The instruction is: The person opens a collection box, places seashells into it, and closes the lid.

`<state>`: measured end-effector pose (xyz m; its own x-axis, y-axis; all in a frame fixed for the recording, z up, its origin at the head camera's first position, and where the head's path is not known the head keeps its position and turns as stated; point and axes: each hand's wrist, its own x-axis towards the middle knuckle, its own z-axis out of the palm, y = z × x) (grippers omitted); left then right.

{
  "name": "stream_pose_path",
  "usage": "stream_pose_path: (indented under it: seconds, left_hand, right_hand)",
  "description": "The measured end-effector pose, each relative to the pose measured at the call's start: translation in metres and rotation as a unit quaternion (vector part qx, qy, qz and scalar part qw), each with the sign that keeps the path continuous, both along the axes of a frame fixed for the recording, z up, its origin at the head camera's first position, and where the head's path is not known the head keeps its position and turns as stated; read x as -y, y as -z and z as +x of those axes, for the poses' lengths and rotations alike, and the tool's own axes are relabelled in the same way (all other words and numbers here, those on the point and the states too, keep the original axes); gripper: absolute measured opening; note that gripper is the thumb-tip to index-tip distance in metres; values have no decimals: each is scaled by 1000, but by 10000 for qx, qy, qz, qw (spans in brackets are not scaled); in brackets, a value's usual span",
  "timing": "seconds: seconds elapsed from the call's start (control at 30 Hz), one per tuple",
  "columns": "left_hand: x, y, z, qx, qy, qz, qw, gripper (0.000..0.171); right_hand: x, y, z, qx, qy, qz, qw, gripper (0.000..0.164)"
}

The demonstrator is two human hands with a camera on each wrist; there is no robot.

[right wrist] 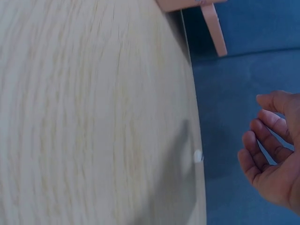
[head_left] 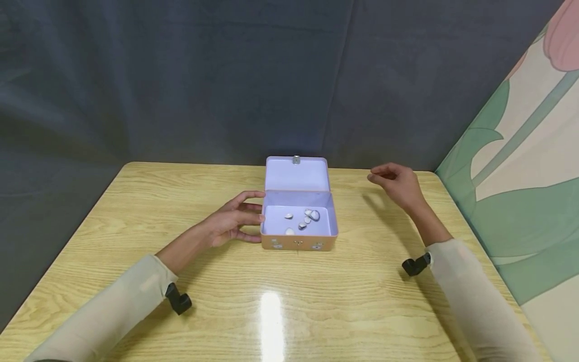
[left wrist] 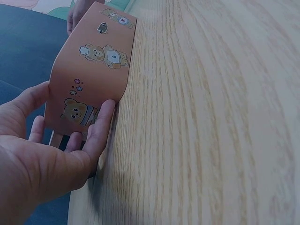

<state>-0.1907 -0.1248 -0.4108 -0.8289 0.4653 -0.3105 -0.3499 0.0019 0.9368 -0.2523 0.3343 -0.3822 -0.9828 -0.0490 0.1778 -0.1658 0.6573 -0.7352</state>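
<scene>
An orange tin box (head_left: 298, 243) with bear pictures stands on the table, its lid (head_left: 296, 175) raised at the back. Several small shells (head_left: 302, 225) lie on its pale lilac floor. My left hand (head_left: 230, 221) spreads its fingers against the box's left side; in the left wrist view fingertips (left wrist: 108, 108) touch the printed wall near the corner. Off to the right of the box, my right hand (head_left: 398, 186) hovers over the far part of the table, fingers loosely bent and holding nothing. A small white shell (right wrist: 198, 155) lies at the table edge in the right wrist view.
The wood-grain table (head_left: 217, 301) ends at a dark curtain (head_left: 226, 85) behind the box. A flower-patterned panel (head_left: 534, 201) runs along the right side. Black camera mounts (head_left: 178, 298) sit at both sleeve cuffs.
</scene>
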Motion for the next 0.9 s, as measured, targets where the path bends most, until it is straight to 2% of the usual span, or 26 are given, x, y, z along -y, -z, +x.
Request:
stream_pose_path:
  seconds: [0.3,0.67,0.9]
  left_hand:
    - [0,0,0,7,-14,16,10000,75]
    - [-2,1,-1,15,11,34,10000,76]
    - [-1,1,0,20,-10,14,10000,75]
  right_hand:
    - [-14,13,-15,347,241,137,9990,47]
    - [-27,30,-30,787,265,206,9963,51]
    - [-27,39,-37,922,459,261,9943,45]
